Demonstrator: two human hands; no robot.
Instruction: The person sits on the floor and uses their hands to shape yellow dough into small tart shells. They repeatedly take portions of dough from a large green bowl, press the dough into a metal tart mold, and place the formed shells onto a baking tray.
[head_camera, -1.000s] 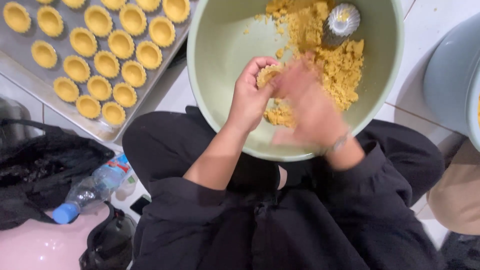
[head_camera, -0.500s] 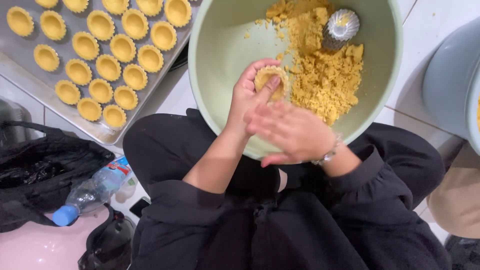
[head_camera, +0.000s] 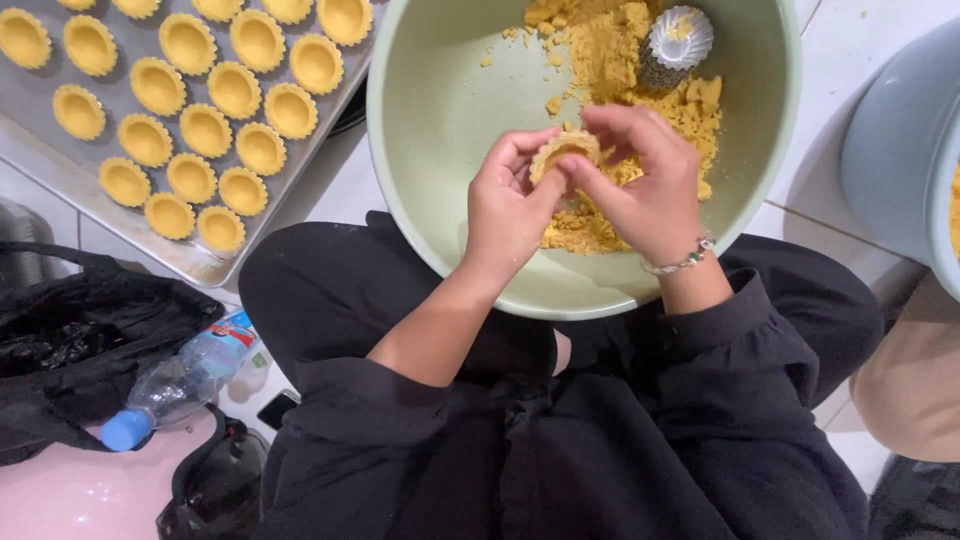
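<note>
A small fluted tart shell (head_camera: 563, 150) of yellow dough sits between both hands, held just above the inside of the pale green mixing bowl (head_camera: 440, 110). The left hand (head_camera: 510, 205) cups it from the near-left, thumb and fingers closed round its rim; the right hand (head_camera: 640, 180) pinches its far-right edge, fingertips pressed into the dough. Whether a metal mould sits under the shell is hard to tell, since the fingers cover its sides.

The dough looks short and sandy, so an uneven squeeze could crack the thin wall or tear the scalloped rim; too much pressure from the thumb could thin the base. Bits could also drop back into the bowl.

Loose crumbly dough (head_camera: 640, 90) lies heaped at the far right of the bowl, dry and lumpy, with a shiny fluted metal tart mould (head_camera: 676, 42) resting on it. To the far left, a grey baking tray (head_camera: 60, 160) carries rows of finished shells (head_camera: 205, 130), smooth and cup-shaped. A clear plastic bottle (head_camera: 180, 380) with a blue cap lies near left on the floor.
</note>
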